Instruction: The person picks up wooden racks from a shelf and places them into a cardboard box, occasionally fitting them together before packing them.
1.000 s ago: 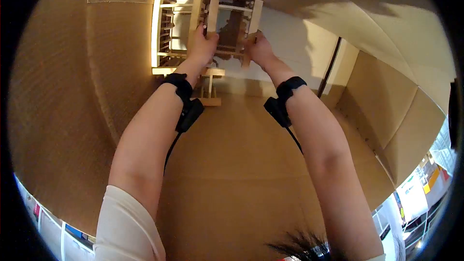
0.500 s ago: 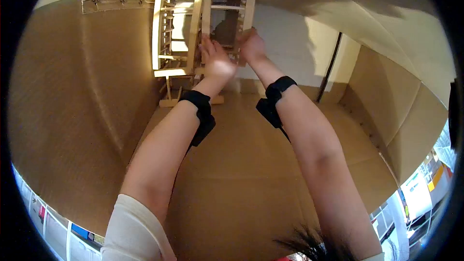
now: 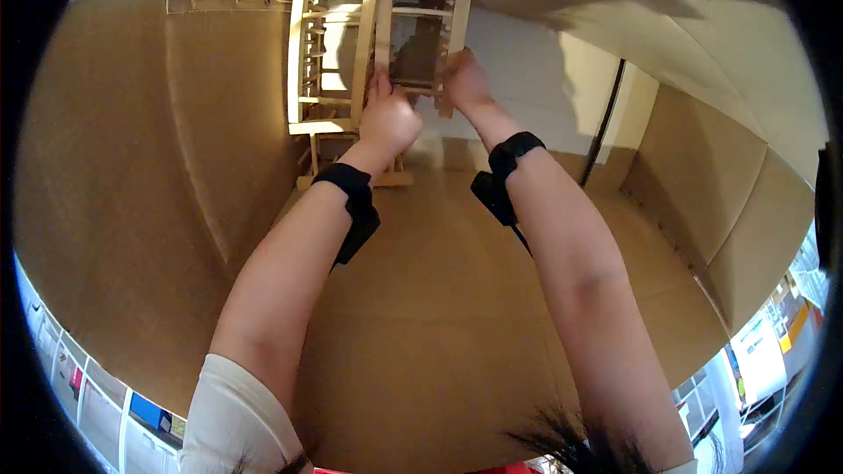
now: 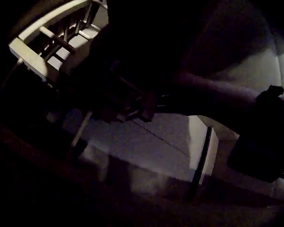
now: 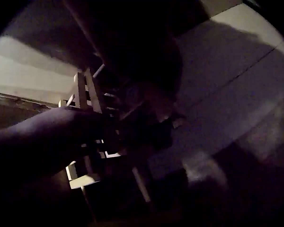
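Two light wooden racks with crossbars stand side by side in the head view: a left rack [image 3: 298, 61] and a right rack [image 3: 384, 26], their neighbouring posts close together. My right hand [image 3: 470, 83] grips the lower part of the right rack's outer post. Below the neighbouring posts is my left hand [image 3: 389, 125], its upper fingers extended against their lower part and the others partly hidden. The left wrist view is very dark, with a pale rack corner [image 4: 33, 59] at upper left. Dark too, the right wrist view shows rack slats [image 5: 79, 90] beside the hands.
Cardboard walls enclose the space, with a left wall [image 3: 123, 167] and a right wall [image 3: 694, 167]. A cardboard floor [image 3: 430, 298] lies below my arms. Behind the racks is a pale panel [image 3: 527, 70], with a dark strip [image 3: 606, 118] to its right.
My left hand has come off its earlier hold on the posts and sits lower, with fingers extended. The right rack stands closer to the left one; my right hand still grips it.
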The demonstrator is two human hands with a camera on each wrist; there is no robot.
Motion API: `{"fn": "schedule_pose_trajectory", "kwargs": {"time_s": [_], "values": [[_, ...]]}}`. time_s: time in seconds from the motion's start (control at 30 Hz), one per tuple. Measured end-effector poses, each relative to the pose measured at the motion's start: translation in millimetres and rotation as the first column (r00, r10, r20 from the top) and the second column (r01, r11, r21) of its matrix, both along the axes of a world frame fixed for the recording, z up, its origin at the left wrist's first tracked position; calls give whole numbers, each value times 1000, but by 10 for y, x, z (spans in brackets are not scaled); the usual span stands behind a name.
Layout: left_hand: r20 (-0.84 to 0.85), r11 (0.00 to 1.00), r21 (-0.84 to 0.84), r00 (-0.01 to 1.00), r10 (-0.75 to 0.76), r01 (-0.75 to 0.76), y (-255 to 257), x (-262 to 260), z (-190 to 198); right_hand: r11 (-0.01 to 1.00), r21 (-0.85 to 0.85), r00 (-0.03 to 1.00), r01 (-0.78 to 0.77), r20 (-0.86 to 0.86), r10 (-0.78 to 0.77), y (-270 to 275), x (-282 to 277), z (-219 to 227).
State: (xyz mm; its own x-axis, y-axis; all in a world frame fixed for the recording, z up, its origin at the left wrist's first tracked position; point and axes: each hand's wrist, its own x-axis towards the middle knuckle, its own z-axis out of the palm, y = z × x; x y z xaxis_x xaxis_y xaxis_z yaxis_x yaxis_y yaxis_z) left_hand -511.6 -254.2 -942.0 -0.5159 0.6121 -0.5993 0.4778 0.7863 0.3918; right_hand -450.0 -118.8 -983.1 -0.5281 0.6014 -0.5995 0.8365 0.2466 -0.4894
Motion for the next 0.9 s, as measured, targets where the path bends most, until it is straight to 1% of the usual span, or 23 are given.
{"fn": "schedule_pose_trajectory", "kwargs": {"time_s": [0.03, 0.1, 0.13, 0.23, 0.3, 0.33, 0.37, 0.47, 0.5, 0.53, 0.6, 0.67, 0.7, 0.73, 0.77, 0.8, 0.83, 0.87, 0.9], "values": [[-18, 999, -27, 999, -28, 27, 4, 6, -28, 999, -45, 1000, -10, 15, 10, 22, 5, -7], [27, 996, -85, 999, -38, 40, 49, -46, 70, 990, -141, 998, -24, 47, 31, 68, -39, 205], [51, 993, -113, 998, -42, 47, 80, -66, 124, 990, -140, 999, -26, 32, 31, 60, -24, 262], [79, 972, -175, 987, -143, 155, 66, -139, 209, 989, -149, 999, -21, 40, 28, 68, 62, 350], [64, 958, -161, 971, -230, 237, -9, -202, 91, 986, -168, 994, 3, 104, 14, 107, 155, 338], [55, 949, -152, 961, -272, 277, -21, -180, 29, 986, -165, 995, -13, 94, 29, 151, 237, 372], [97, 963, -171, 976, -194, 208, 73, -202, 328, 986, -162, 996, -30, 83, 44, 203, 335, 413], [134, 977, -114, 977, -165, 181, -60, -223, 205, 984, -135, 988, -113, 91, 126, 397, 702, 587], [147, 988, -22, 978, -149, 154, -57, -225, 412, 982, -120, 983, -146, 96, 157, 504, 816, 689], [122, 991, -63, 986, -112, 121, -69, -192, 649, 980, -129, 976, -152, 136, 170, 622, 936, 818], [216, 970, -38, 950, -226, 239, -144, -258, 929, 976, -146, 959, -161, 210, 189, 843, 1172, 1218], [216, 994, -25, 972, -97, 105, -276, -257, 1163, 981, -163, 974, -106, 182, 135, 1002, 1397, 1687], [210, 998, -31, 976, -48, 56, -269, -284, 1480, 983, -167, 981, -79, 165, 107, 1073, 1518, 1928], [204, 999, -37, 979, 1, 7, -256, -311, 1808, 987, -101, 971, -127, 188, 145, 1123, 1668, 2106], [227, 998, -61, 974, -15, 30, -243, -361, 2152, 978, -78, 953, -191, 225, 204, 1162, 1766, 2393], [284, 994, -107, 957, 66, -37, -240, -391, 2473, 978, -122, 956, -171, 220, 194, 1215, 1945, 2494], [309, 995, -86, 947, 84, -60, -202, -411, 2868, 990, -78, 976, -114, 175, 127, 1162, 1991, 2996], [245, 993, -117, 969, -1, 31, -203, -451, 3102, 990, -136, 988, -40, 140, 59, 1127, 1969, 3540], [256, 996, -81, 967, -8, 30, -251, -489, 3217, 998, 40, 997, -51, 62, 48, 1050, 2234, 3592]]}}
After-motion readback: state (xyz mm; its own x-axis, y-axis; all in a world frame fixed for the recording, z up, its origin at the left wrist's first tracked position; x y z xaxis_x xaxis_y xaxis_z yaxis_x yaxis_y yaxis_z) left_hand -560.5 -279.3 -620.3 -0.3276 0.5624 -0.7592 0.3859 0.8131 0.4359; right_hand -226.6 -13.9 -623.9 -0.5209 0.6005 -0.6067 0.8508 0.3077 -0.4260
